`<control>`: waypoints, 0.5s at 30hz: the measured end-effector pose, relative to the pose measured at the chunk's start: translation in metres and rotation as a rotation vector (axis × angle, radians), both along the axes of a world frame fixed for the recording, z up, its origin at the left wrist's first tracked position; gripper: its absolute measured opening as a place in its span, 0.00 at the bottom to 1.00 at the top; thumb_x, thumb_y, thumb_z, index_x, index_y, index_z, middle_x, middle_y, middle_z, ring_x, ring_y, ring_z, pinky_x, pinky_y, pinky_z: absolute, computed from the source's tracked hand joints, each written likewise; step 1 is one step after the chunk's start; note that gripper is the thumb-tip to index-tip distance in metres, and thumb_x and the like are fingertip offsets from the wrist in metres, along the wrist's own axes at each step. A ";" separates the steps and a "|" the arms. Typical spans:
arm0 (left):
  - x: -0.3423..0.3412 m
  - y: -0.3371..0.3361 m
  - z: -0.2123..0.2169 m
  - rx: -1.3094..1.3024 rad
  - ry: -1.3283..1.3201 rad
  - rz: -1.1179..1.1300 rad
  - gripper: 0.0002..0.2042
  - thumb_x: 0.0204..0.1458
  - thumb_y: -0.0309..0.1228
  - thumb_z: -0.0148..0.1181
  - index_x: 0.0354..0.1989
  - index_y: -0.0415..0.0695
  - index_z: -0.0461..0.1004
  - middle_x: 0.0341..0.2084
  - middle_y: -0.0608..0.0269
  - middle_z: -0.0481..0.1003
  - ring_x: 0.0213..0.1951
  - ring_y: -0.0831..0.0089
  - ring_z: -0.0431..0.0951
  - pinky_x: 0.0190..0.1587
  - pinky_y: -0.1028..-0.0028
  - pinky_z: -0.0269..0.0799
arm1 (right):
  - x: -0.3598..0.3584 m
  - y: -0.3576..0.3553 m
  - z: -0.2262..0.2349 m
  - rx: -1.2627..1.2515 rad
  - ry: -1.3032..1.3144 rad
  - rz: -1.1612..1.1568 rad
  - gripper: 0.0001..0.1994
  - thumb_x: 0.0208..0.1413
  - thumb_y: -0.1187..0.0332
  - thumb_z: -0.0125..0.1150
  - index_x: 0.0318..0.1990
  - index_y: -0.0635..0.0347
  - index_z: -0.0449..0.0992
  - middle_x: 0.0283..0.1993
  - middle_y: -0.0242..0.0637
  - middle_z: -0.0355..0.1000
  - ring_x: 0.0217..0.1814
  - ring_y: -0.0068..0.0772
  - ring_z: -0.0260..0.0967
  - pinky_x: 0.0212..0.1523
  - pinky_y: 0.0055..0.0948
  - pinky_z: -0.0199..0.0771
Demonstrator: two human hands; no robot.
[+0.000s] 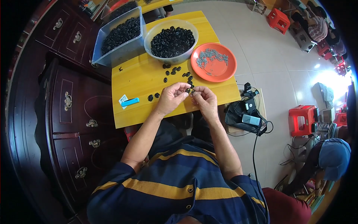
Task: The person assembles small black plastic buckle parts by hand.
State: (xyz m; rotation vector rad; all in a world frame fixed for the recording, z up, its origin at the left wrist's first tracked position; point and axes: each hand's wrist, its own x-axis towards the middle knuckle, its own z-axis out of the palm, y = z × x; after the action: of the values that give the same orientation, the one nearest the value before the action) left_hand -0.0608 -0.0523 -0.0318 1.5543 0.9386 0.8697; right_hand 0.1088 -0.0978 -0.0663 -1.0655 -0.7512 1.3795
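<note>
My left hand (172, 98) and my right hand (206, 102) meet over the near part of a yellow table (141, 82). Between their pinched fingertips is a small black part (188, 90), partly covered by the fingers. Just beyond the hands lie several loose black oval pieces (174, 72), some in a short line running up from the fingertips. Two dark pieces (150, 98) rest left of my left hand. An orange plate (220, 71) with many small grey pieces (209, 56) sits beyond my right hand.
A clear round bowl (168, 59) full of black oval pieces stands at the table's far side, beside a bluish tub (125, 56) of similar pieces. A light-blue tool (130, 102) lies at left. Dark wooden drawers (71, 100) flank the table; a black bag with cables (238, 115) is at right.
</note>
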 end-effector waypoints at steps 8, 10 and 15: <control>0.002 -0.003 0.006 -0.004 -0.011 -0.010 0.13 0.56 0.18 0.61 0.50 0.38 0.78 0.35 0.72 0.77 0.36 0.87 0.74 0.43 0.84 0.72 | -0.002 0.001 -0.004 0.024 0.004 0.009 0.09 0.63 0.72 0.60 0.48 0.65 0.76 0.37 0.31 0.78 0.34 0.17 0.73 0.37 0.18 0.73; 0.001 -0.003 0.008 0.018 0.029 -0.008 0.13 0.55 0.17 0.61 0.50 0.38 0.79 0.34 0.72 0.77 0.35 0.86 0.74 0.42 0.83 0.72 | -0.003 0.000 -0.003 0.013 0.003 0.014 0.10 0.63 0.72 0.60 0.48 0.65 0.76 0.36 0.30 0.78 0.34 0.17 0.73 0.37 0.18 0.73; -0.004 0.001 0.011 0.036 0.052 -0.022 0.13 0.55 0.18 0.61 0.49 0.38 0.80 0.33 0.72 0.77 0.34 0.86 0.74 0.40 0.83 0.72 | -0.003 0.000 0.007 -0.028 0.007 0.046 0.10 0.62 0.71 0.62 0.48 0.65 0.77 0.36 0.29 0.78 0.33 0.16 0.73 0.36 0.18 0.73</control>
State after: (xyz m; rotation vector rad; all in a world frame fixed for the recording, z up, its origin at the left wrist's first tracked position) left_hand -0.0647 -0.0514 -0.0212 1.6220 0.9460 0.8387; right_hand 0.1054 -0.0974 -0.0588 -1.0704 -0.7569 1.4361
